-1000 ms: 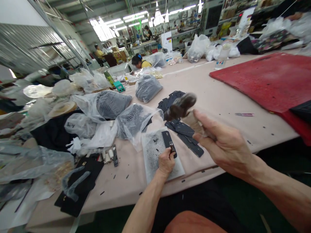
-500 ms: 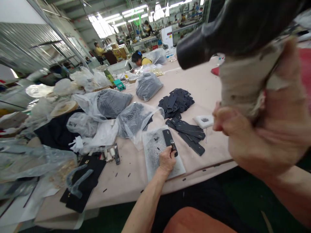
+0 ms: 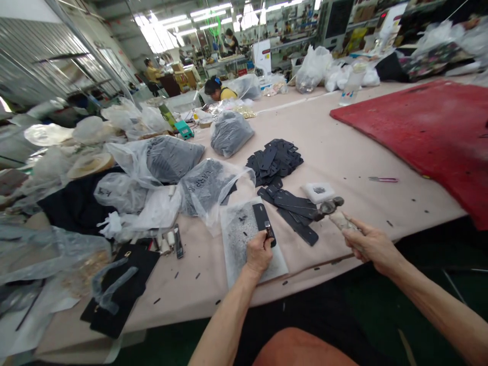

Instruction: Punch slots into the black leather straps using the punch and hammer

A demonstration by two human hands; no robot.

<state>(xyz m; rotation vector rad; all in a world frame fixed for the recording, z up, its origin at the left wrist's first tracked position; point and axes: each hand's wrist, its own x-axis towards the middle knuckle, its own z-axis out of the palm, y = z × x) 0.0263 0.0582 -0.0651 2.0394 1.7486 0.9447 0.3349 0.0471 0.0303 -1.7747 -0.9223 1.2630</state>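
Note:
My left hand point(image 3: 260, 251) grips a dark metal punch point(image 3: 268, 230), which stands over one end of a black strip point(image 3: 261, 215). That strip lies on a white board point(image 3: 234, 254) strewn with small black bits. To the right, my right hand point(image 3: 368, 243) is closed around the wrapped handle of a hammer point(image 3: 332, 207). The hammer's head hangs near the front of a white block point(image 3: 318, 192) with a dark patch. Between board and hammer lie several loose black strips point(image 3: 299, 204), with a heap of black pieces point(image 3: 276, 160) behind them.
Clear bags of dark pieces point(image 3: 208, 188) stand left of the heap. At far left are more plastic bags and a black item with handles point(image 3: 125, 284). A red sheet point(image 3: 430, 132) and pink tweezers point(image 3: 383, 179) lie at right. A person point(image 3: 219, 90) sits across the table point(image 3: 312, 137).
My right hand and the hammer have dropped from close in front of the camera to low over the table. My left hand stays on the punch at the strip.

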